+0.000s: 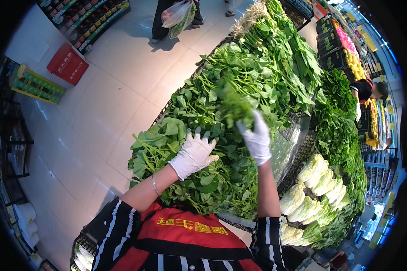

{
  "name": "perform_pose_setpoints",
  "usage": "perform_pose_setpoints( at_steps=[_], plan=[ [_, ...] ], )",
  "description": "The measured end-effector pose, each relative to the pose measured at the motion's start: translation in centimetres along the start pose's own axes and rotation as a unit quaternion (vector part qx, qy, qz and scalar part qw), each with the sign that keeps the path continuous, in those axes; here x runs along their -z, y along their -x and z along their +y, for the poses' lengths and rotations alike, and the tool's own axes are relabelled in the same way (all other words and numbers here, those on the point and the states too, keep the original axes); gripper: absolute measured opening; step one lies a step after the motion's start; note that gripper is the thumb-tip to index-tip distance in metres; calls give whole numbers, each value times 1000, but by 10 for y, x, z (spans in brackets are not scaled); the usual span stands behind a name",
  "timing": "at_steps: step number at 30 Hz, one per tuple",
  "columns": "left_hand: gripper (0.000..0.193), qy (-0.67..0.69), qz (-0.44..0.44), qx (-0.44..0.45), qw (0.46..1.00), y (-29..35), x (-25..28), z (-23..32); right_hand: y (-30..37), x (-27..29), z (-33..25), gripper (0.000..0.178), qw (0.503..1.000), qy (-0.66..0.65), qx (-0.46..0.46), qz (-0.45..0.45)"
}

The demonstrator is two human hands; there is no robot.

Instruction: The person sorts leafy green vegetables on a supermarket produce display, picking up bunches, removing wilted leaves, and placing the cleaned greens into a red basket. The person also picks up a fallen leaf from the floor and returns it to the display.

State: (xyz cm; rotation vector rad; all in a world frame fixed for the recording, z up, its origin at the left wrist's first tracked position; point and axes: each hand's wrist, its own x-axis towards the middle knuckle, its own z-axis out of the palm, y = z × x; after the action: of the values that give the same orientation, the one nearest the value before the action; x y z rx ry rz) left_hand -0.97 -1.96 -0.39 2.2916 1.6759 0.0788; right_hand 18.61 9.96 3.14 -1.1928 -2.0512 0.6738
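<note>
A broad heap of loose leafy greens (176, 97) fills the stand in front of me. My left hand (194, 152), in a white glove, rests on the leaves at the near left with its fingers spread, gripping nothing that I can see. To its right, my white-gloved right hand (257, 140) has a bunch of greens (235, 104) between thumb and fingers, just above the heap. That bunch is smeared by motion, and the exact grip is partly hidden by its leaves.
Bundled greens with pale roots (253, 20) lie at the far end. Napa cabbages (313, 170) and darker greens (334, 117) line the right side. A co-worker (368, 90) stands beyond them. At the top, a person carries a plastic bag (178, 16). A red box (68, 64) stands left.
</note>
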Motion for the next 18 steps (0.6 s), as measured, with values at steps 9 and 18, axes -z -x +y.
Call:
perform_pose_setpoints(
  at_steps=[9,18],
  plan=[
    [36,47,95,-11,994,3,50,13,59,-56,3,65,974,152,53,-162],
    [68,210,93,56,972,-60,-7,6,65,-7,-39,43,963,28,48,-262]
  ],
)
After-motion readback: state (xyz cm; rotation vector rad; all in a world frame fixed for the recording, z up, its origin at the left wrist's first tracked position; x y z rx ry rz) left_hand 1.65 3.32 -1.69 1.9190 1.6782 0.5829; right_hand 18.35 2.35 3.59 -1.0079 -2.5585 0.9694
